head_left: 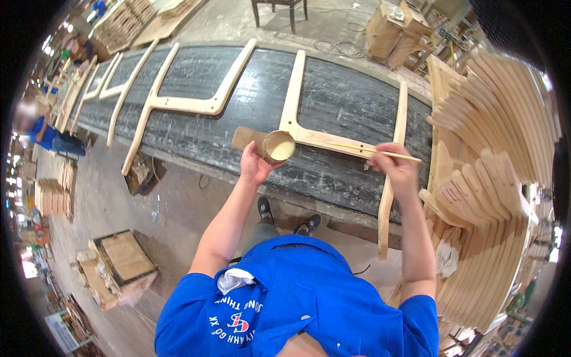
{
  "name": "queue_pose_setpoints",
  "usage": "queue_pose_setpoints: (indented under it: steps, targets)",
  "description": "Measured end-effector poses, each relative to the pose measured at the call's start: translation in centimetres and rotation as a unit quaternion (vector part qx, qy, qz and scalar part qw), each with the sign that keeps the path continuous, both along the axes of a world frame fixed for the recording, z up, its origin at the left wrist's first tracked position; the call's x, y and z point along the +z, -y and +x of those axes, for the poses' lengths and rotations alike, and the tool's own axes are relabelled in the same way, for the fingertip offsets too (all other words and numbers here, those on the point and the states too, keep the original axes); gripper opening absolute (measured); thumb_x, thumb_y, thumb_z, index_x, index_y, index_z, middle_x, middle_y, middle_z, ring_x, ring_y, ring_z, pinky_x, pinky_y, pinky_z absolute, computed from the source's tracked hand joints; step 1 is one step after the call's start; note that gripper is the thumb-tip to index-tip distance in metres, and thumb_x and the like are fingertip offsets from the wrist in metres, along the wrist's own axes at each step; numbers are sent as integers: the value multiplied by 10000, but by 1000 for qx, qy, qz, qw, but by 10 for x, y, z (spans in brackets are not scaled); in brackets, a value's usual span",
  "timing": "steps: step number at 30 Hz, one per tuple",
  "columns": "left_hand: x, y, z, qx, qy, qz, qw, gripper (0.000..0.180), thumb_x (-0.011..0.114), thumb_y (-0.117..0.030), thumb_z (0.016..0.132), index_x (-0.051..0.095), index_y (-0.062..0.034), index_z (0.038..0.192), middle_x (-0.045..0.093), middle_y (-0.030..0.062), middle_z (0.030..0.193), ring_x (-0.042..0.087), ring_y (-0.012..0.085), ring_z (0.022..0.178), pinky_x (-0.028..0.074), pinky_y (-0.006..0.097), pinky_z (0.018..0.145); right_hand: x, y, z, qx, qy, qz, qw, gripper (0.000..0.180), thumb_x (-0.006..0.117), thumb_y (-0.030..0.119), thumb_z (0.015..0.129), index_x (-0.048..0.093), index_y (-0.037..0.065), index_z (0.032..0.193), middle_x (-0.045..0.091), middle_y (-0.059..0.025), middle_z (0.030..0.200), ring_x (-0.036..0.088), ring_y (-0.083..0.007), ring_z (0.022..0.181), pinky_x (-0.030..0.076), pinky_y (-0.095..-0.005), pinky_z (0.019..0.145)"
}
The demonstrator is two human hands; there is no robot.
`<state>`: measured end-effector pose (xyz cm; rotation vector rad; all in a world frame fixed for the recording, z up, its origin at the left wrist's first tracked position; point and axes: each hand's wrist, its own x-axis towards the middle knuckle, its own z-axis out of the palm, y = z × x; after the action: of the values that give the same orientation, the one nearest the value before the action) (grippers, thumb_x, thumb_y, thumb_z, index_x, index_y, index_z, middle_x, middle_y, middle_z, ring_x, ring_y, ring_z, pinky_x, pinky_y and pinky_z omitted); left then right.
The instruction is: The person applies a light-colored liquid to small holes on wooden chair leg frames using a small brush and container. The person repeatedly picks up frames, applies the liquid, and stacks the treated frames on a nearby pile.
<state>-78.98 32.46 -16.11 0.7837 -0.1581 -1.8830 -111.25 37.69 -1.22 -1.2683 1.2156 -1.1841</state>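
Note:
My left hand (pixel 257 165) is wrapped round a brown cup (pixel 273 143) that holds a pale cream liquid (pixel 282 151). The cup is tilted so that its mouth shows. A brown flat piece (pixel 242 138) sticks out to the left of it, and I cannot tell whether it belongs to the cup. Pinched in my right hand (pixel 395 168) is a thin wooden stick (pixel 410 158), its thin end pointing left over the crosspiece of a pale wooden chair frame (pixel 321 138). Small dark holes show in that crosspiece near the stick. The frame lies flat on the dark table (pixel 339 89).
More chair frames (pixel 184 103) lie along the table to the left. Stacked curved wooden parts (pixel 493 119) crowd the right side. Cartons (pixel 395 30) stand beyond the table, and a box (pixel 125 256) sits on the floor at left. A person in blue (pixel 50 134) is far left.

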Motion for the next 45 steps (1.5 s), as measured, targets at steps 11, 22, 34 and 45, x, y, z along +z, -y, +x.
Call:
queue_pose_setpoints:
  steps: [11,22,34,45]
  targets:
    - [-19,26,12,6,35,46,998,424,333,-386,945,443,-91,1229,531,87,1200,521,270,1100,393,536,908,-83,102,134,57,-173,-77,980,189,538,178,924,533,8,842,625,-84,668,615,-130,621,445,-245,520]
    - [-23,48,34,36,-19,25,999,455,283,-379,953,401,-77,1273,494,98,1272,481,294,1170,375,551,954,-121,104,118,-24,274,149,950,88,542,109,898,557,26,922,645,-123,826,638,-186,720,488,-264,595]
    - [-35,75,-2,50,-68,14,996,474,277,-382,949,383,-62,1283,462,122,1297,462,322,1185,382,598,937,-157,112,114,-171,389,284,859,176,591,238,888,542,111,776,608,-55,698,597,-150,615,464,-271,504]
    - [-66,48,52,122,-40,46,991,530,250,-390,935,340,-60,1340,403,136,1369,405,343,1247,353,595,979,-121,157,120,5,-99,-33,995,118,587,127,863,551,19,831,614,-52,713,570,-97,619,434,-227,556]
